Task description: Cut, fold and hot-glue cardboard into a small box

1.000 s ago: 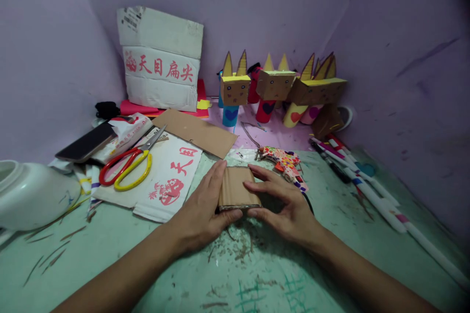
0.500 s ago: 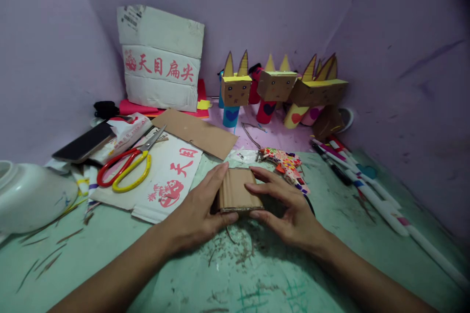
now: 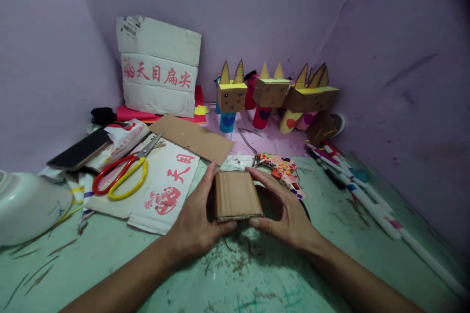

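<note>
A small brown cardboard box (image 3: 238, 195) is between my two hands, above the green table. My left hand (image 3: 200, 215) grips its left side, with the thumb along the near lower edge and the fingers behind. My right hand (image 3: 286, 205) is curved around the right side, its fingertips at the far right corner and its thumb at the near right corner. The box's ridged top faces up, and its underside is hidden. Left of my left hand lies a printed white cardboard sheet (image 3: 161, 205) with red-and-yellow-handled scissors (image 3: 128, 171) on it.
Cardboard figures (image 3: 232, 98) with pointed ears stand at the back. A brown cardboard piece (image 3: 194, 137) lies before a leaning white carton panel (image 3: 159, 66). Several markers (image 3: 370, 195) are at right, a patterned paper piece (image 3: 282, 168) beyond the box, and a white pot (image 3: 33, 208) at left.
The right fingers have moved off the top of the box to its far right corner, leaving the top uncovered. The whole view has shifted slightly.
</note>
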